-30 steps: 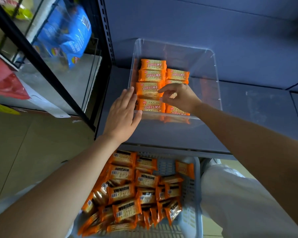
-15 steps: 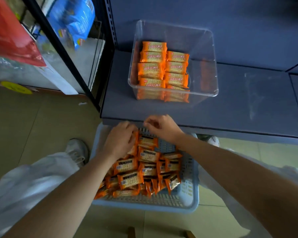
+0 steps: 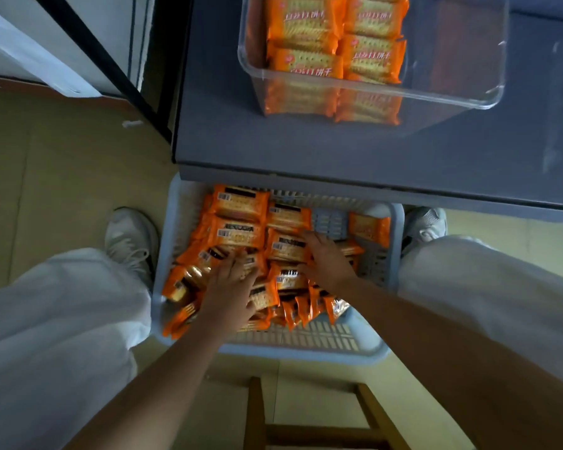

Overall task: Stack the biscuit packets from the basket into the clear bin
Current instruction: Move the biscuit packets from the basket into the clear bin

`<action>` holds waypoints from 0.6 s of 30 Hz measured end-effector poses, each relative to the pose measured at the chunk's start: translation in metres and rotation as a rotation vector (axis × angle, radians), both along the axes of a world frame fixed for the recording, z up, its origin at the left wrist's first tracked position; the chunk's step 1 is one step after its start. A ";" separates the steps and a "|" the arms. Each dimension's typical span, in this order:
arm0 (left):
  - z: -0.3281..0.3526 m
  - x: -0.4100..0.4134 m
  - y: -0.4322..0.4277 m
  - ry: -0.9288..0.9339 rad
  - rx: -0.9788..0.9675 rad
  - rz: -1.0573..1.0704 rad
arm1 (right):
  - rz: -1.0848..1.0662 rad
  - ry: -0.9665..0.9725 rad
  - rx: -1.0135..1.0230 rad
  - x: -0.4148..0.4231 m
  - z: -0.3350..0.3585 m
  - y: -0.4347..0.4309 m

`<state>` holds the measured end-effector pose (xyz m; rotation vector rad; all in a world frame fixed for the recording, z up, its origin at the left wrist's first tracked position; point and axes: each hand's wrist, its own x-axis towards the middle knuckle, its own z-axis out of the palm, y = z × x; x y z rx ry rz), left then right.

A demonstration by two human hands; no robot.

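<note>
At 9 o'clock of the basket (image 3: 306,354) stands the left shoe (image 3: 127,241), just beside its rim. The basket sits on the floor between the 2 feet, and its far end is tucked under the front edge of the grey shelf (image 3: 306,151).

The left hand (image 3: 231,293) lies on the heap of biscuit packets (image 3: 238,232) at 8 o'clock in the basket. Its fingers are spread and fairly flat on the wrappers, so it presses on them and does not clasp any. The right hand (image 3: 330,267) rests on the packets near the middle. Whether it already pinches 1 of them I cannot tell, because the fingers cover the wrapper. 1 lone packet (image 3: 368,227) lies apart at 2 o'clock, and the right shoe (image 3: 426,222) is beyond the rim.

The clear bin (image 3: 462,60) is up on the shelf at 1 o'clock, with 2 neat columns of packets in the bin (image 3: 306,27) on its left side and bare floor on its right.

What may go wrong: the heap is loose and glossy, so a flat hand could take several packets at once and drop some on the way up. The shelf edge overhangs the basket (a rising hand may knock against it). Many packets here show the barcode side, so they may land the wrong way up. The columns, unsupported on the right, could also slide sideways.
</note>
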<state>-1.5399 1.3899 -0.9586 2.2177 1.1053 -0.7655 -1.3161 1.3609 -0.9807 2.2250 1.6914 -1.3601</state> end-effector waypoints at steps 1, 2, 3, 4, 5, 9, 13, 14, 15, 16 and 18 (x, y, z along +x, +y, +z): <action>0.000 -0.001 0.000 -0.006 0.018 -0.005 | -0.016 -0.024 0.003 -0.002 -0.004 0.003; -0.001 -0.001 0.000 -0.015 0.033 -0.006 | -0.007 -0.062 0.005 -0.003 -0.007 0.006; -0.001 -0.001 0.000 -0.029 0.040 0.000 | 0.016 -0.112 0.006 -0.005 -0.010 0.009; -0.002 -0.002 -0.001 -0.044 0.045 0.009 | 0.042 -0.162 0.007 -0.006 -0.012 0.011; -0.004 -0.003 -0.002 -0.058 0.051 0.016 | 0.059 -0.208 0.016 -0.006 -0.013 0.014; -0.004 -0.003 -0.002 -0.078 0.047 0.033 | 0.049 -0.230 0.097 -0.003 -0.015 0.018; 0.000 0.001 0.007 -0.156 0.060 0.124 | -0.197 0.040 0.048 0.009 0.003 0.025; 0.002 0.003 0.010 -0.228 0.094 0.177 | -0.272 0.108 0.038 0.013 0.010 0.027; 0.006 0.005 0.013 -0.310 0.128 0.242 | -0.332 0.170 0.026 0.016 0.017 0.031; 0.010 0.008 0.016 -0.390 0.152 0.301 | -0.378 0.226 -0.001 0.019 0.025 0.034; 0.020 0.017 0.020 -0.492 0.149 0.320 | -0.464 0.370 -0.089 0.018 0.043 0.039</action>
